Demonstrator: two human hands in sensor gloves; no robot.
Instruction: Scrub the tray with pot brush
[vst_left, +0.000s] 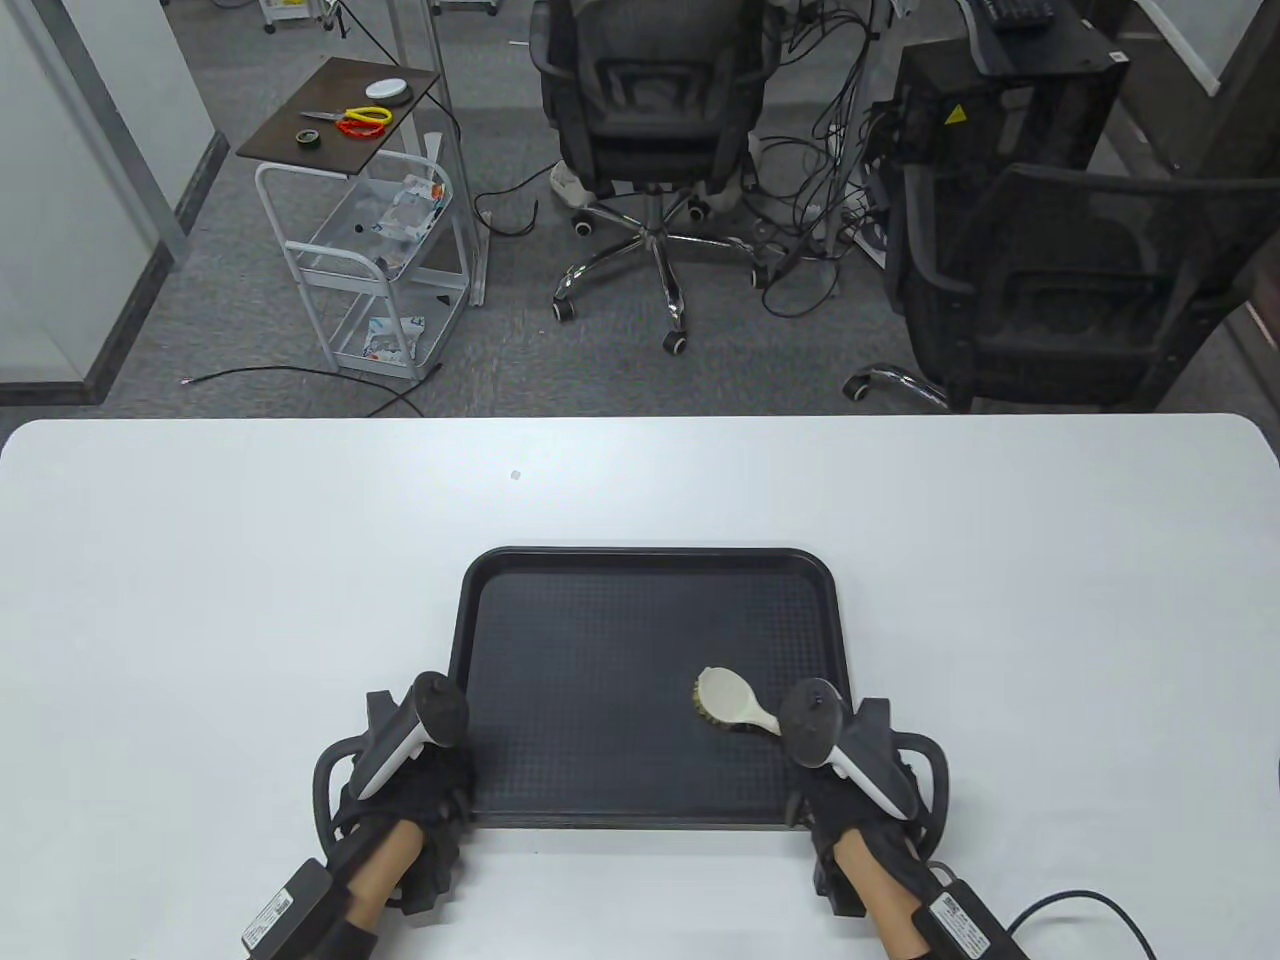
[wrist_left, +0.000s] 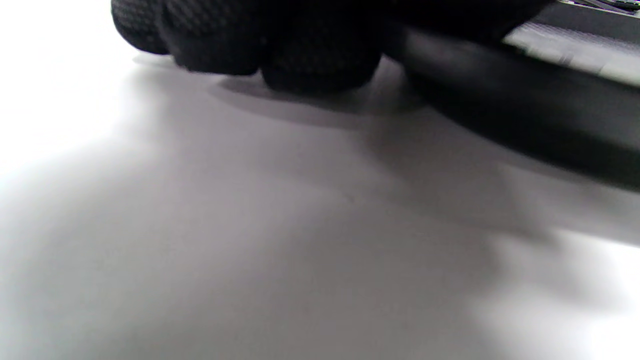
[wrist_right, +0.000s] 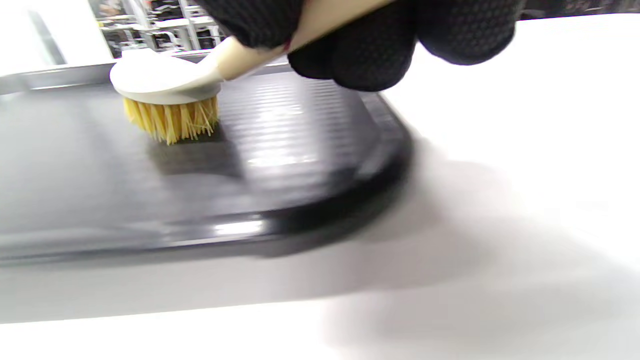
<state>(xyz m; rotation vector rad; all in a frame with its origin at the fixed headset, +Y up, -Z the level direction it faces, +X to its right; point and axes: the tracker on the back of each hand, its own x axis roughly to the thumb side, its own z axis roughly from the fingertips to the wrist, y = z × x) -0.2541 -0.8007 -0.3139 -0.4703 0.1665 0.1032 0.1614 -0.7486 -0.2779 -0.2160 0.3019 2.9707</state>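
The black tray (vst_left: 650, 690) lies flat on the white table (vst_left: 200, 560), toward the near edge and about midway across it; both gloved hands come in from the near side, one at each near corner of the tray.

The right hand (vst_left: 850, 800) sits at the tray's near right corner, forearm angled in from the near right, the tracker (vst_left: 835, 735) on its back rising above the rim; its fingers (wrist_right: 360, 55) are curled round the cream handle of the pot brush (vst_left: 735, 700), which slants up and rightward into the glove; the round brush head is over the right part of the tray floor, with the yellow bristles (wrist_right: 172, 120) pointing down and their tips meeting the ribbed surface.

The left hand (vst_left: 420, 790) is at the near left corner, forearm angled in from the near left; in the left wrist view its fingers (wrist_left: 250, 40) are bent, knuckles low over the table just beside the tray's dark rim (wrist_left: 525, 115); whether the thumb or fingertips grip that rim cannot be told, since the glove hides the contact.
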